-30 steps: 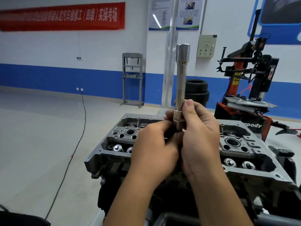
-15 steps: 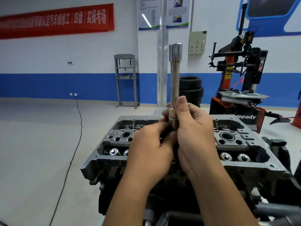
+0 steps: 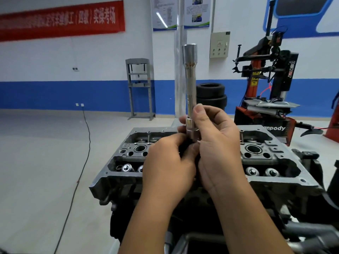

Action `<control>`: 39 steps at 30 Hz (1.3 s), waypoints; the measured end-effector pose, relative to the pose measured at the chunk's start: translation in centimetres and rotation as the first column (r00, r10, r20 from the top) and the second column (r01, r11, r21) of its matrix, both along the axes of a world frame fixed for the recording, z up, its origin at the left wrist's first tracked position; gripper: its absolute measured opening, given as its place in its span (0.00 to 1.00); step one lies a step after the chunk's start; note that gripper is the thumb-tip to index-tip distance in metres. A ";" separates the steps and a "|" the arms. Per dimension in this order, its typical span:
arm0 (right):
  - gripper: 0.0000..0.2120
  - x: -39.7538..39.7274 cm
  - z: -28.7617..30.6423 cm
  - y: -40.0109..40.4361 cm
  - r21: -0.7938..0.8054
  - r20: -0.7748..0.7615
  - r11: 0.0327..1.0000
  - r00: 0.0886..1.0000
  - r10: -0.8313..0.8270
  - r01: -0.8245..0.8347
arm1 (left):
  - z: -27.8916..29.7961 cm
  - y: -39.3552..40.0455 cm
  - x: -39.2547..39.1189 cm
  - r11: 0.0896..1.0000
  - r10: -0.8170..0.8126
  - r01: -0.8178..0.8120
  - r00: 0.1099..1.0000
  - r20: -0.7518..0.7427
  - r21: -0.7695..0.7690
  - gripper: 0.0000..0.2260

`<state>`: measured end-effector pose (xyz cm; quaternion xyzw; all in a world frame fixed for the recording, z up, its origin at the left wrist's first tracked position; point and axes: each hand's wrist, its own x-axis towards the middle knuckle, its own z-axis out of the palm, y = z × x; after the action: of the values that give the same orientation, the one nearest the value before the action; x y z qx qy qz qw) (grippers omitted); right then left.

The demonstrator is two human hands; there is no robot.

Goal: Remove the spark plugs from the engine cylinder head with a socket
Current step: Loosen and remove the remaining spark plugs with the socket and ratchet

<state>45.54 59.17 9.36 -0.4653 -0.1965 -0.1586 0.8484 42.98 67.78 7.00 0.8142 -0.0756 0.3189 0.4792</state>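
Socket still upright, nothing changed

Your right hand (image 3: pixel 216 143) and left hand (image 3: pixel 168 162) keep pinching the spark plug socket (image 3: pixel 190 85) above the cylinder head (image 3: pixel 266 154); plugs remain.

Both forearms reach up from the bottom edge and meet at centre. The right hand (image 3: pixel 218 143) curls around the lower end of an upright spark plug socket (image 3: pixel 190 88), thumb raised against it. The left hand (image 3: pixel 168 165) curls close beside it, fingertips pinching at the socket's base.
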 end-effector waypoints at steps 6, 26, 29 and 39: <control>0.11 -0.2 -0.2 -0.3 -0.047 0.053 0.999 0.998 -0.019 0.022 | 0.0 -0.2 0.1 0.999 0.021 -0.021 1.000 -0.014 0.032 0.16; 0.02 -0.1 -0.2 -0.1 -0.013 0.039 1.000 0.999 -0.002 0.002 | -0.2 0.1 0.3 0.998 0.001 -0.001 1.000 -0.002 -0.058 0.13; 0.09 -0.2 -0.2 -0.2 -0.024 0.062 1.000 0.998 0.001 0.001 | -0.2 -0.1 0.2 0.998 0.057 -0.056 0.998 0.027 -0.043 0.13; 0.04 -0.2 -0.2 -0.3 0.014 0.039 0.999 0.999 0.038 -0.038 | -0.2 0.0 0.2 0.998 0.002 -0.001 1.000 0.008 -0.064 0.12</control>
<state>45.39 58.89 9.18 -0.4522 -0.2204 -0.1527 0.8506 43.22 67.77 6.80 0.7973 -0.0666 0.3247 0.5044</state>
